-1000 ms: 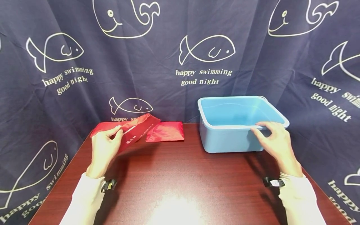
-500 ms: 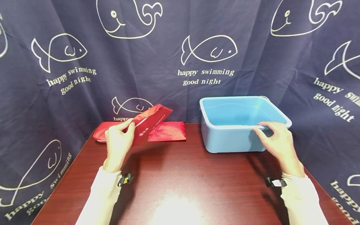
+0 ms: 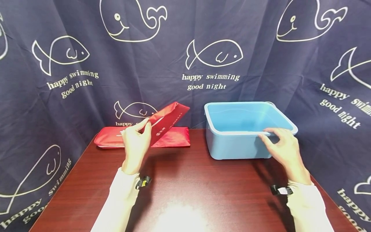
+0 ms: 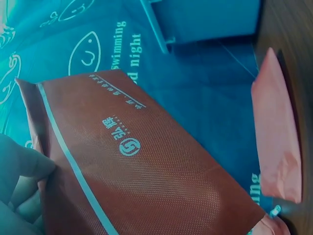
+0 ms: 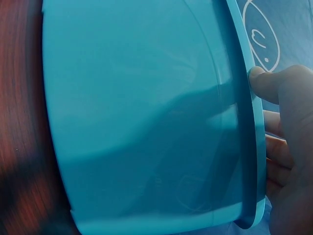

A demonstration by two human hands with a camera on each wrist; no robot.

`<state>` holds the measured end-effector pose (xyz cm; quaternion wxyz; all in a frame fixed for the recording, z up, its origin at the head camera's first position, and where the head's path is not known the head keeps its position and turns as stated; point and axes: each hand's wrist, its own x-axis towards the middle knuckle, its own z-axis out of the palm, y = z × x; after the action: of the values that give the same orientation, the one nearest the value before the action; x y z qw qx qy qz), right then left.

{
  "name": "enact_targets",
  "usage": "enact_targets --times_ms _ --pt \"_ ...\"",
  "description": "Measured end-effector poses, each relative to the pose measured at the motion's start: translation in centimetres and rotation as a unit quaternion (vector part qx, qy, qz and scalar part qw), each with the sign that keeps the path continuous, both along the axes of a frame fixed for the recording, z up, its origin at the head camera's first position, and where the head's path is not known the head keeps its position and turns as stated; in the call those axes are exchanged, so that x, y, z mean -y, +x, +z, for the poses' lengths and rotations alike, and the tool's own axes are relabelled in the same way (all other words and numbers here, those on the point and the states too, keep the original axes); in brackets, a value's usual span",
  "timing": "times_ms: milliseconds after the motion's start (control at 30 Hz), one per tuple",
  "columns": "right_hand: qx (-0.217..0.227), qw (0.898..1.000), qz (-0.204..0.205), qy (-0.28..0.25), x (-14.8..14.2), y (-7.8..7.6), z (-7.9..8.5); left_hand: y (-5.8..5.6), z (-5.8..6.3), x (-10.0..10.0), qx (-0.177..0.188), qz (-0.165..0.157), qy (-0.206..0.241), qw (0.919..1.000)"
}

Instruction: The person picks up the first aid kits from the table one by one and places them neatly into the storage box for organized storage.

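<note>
My left hand (image 3: 136,140) pinches a flat red fabric pouch (image 3: 168,121) by its near edge, between thumb and fingers. The pouch is tilted in the air, its far end raised; the left wrist view shows a pale stripe and a printed logo on the pouch (image 4: 132,161). At the right, my right hand (image 3: 284,149) holds the front rim of a light blue plastic bin (image 3: 234,146). In the right wrist view the thumb lies on the rim of the bin (image 5: 146,112), with the other fingers beyond it, partly hidden by the rim.
A shiny red packet (image 3: 178,138) lies on the table behind the held pouch. Left of it lies a rounded red case (image 3: 108,138), partly covered by my left hand. A dark blue printed curtain (image 3: 162,71) closes off the back and sides of the wooden table (image 3: 185,180).
My left hand has carried the pouch to the right and slightly up, uncovering more of the red case. My right hand stays on the bin's rim.
</note>
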<state>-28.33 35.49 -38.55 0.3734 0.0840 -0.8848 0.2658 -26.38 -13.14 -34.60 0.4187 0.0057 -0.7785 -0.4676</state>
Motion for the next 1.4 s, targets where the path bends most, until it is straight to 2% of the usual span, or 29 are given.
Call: enact_targets --times_ms 233,567,800,967,1167,1400 --pt "-0.002 1.0 0.0 0.0 0.0 -0.1 0.0 -0.4 1.3 -1.8 -0.015 0.006 0.028 0.9995" --pt "-0.002 1.0 -0.001 0.001 -0.1 0.0 0.0 -0.8 3.5 -4.9 -0.043 -0.02 0.031 0.9984" --pt "-0.007 1.0 0.003 0.002 0.0 0.0 0.1 -1.4 3.9 -6.5 -0.037 -0.035 0.039 0.9979" --pt "-0.007 1.0 0.0 0.0 0.0 0.1 0.1 -1.9 4.4 -8.0 -0.048 -0.038 0.019 0.998" --pt "-0.015 1.0 -0.001 0.002 0.0 0.1 -0.1 -2.5 5.1 -9.9 -0.049 -0.063 0.018 0.9967" --pt "-0.016 1.0 -0.002 0.004 0.1 0.1 0.1 -3.2 5.5 -11.8 -0.043 -0.058 0.007 0.9974"
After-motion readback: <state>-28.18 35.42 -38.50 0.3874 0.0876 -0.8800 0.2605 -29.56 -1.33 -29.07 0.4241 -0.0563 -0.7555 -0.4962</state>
